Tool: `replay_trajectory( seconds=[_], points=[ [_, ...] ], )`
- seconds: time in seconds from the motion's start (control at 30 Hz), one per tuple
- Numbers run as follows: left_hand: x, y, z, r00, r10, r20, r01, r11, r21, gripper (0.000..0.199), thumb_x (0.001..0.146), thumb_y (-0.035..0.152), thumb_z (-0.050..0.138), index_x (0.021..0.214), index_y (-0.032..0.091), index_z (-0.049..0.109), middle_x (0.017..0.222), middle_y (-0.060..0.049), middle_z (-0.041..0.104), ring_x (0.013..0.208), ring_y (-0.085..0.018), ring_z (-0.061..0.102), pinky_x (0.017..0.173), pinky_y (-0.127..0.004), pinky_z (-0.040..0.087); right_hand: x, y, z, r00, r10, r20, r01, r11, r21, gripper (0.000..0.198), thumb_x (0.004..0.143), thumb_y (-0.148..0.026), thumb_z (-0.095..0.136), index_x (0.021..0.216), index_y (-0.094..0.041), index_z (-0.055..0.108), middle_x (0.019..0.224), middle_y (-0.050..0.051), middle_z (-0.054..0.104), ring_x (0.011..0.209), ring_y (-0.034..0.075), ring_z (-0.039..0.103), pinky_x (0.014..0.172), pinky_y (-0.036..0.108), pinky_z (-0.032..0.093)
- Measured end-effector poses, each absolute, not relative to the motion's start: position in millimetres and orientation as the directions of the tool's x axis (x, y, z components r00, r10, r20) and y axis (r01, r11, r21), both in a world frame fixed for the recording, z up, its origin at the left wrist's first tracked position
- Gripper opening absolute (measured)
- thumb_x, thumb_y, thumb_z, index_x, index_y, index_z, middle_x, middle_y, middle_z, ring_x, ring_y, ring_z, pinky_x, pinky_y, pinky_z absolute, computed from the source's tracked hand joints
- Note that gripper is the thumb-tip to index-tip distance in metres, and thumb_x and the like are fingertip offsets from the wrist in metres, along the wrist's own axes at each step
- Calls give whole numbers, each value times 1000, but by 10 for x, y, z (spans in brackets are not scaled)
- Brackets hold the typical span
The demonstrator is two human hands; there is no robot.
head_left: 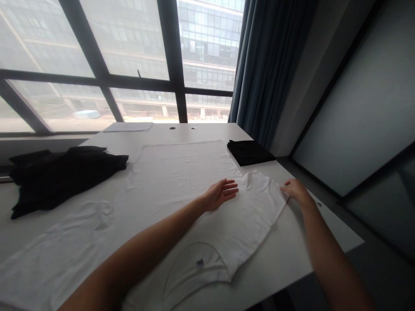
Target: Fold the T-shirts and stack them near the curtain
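I saw the left hand over the white shirt, fingers extended, while the right hand pinched its sleeve edge.

On the bench before you, the shirt lies spread with its neckline nearest you and one sleeve reaching your right hand. A cloth heap lies to its left, a folded garment beyond that sleeve, and the window stands behind the bench.
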State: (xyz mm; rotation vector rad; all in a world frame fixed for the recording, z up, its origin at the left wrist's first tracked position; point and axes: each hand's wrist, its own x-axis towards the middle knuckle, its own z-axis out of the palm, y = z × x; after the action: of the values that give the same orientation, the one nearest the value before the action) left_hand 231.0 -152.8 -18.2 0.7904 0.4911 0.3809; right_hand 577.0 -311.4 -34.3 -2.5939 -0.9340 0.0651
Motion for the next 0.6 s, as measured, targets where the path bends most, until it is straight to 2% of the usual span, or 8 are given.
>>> replay_trajectory(
  seconds=[0.07,0.17,0.23,0.3,0.4,0.47,0.6],
  points=[
    [2306,-1536,-183,820,503,-272,-145,644,751,35,106,34,43,123,10,61,144,-21,58,120,-25,67,106,-39,52,5777,-3133,-341,777,628,39,592,-710,-381,21,65,-30,78,80,-15,75,84,14,76,82,27,73,67,30,48],
    [2307,-1546,-183,816,508,-274,-144,638,756,34,107,33,42,122,9,61,144,-21,58,121,-25,66,106,-39,51,5729,-3138,-293,762,646,49,609,-688,-395,12,68,-26,73,75,-16,74,78,12,75,78,26,71,64,29,45],
    [2310,-1548,-188,817,509,-272,-144,636,758,32,106,33,44,120,10,62,143,-20,59,120,-25,67,106,-39,52,5677,-3128,-228,763,637,110,621,-674,-400,14,71,-25,68,79,-15,74,79,13,74,79,26,70,65,29,44],
    [2312,-1545,-199,819,510,-264,-148,632,760,31,106,34,46,120,11,62,143,-19,59,121,-26,67,106,-40,52,5606,-3109,-137,753,617,231,646,-623,-442,19,74,-26,63,83,-14,74,80,14,73,77,25,68,65,30,44],
    [2312,-1533,-218,827,504,-250,-154,630,761,33,105,36,48,123,11,61,144,-20,57,121,-26,66,106,-41,51,5431,-3069,33,706,578,409,688,-425,-588,25,76,-33,61,86,-13,72,76,10,70,68,22,61,61,29,43],
    [2311,-1526,-223,833,497,-244,-156,633,759,35,105,38,49,125,11,60,145,-20,57,122,-26,66,107,-41,51,5257,-3045,150,680,567,465,682,-256,-685,29,78,-40,62,87,-14,71,72,6,66,64,19,56,58,28,42],
    [2307,-1524,-198,838,496,-229,-166,631,758,37,104,41,52,126,13,59,148,-19,55,125,-26,64,108,-41,49,4820,-3019,322,606,585,539,649,29,-760,31,80,-46,68,88,-16,70,73,2,64,63,16,53,57,26,43]
  ],
)
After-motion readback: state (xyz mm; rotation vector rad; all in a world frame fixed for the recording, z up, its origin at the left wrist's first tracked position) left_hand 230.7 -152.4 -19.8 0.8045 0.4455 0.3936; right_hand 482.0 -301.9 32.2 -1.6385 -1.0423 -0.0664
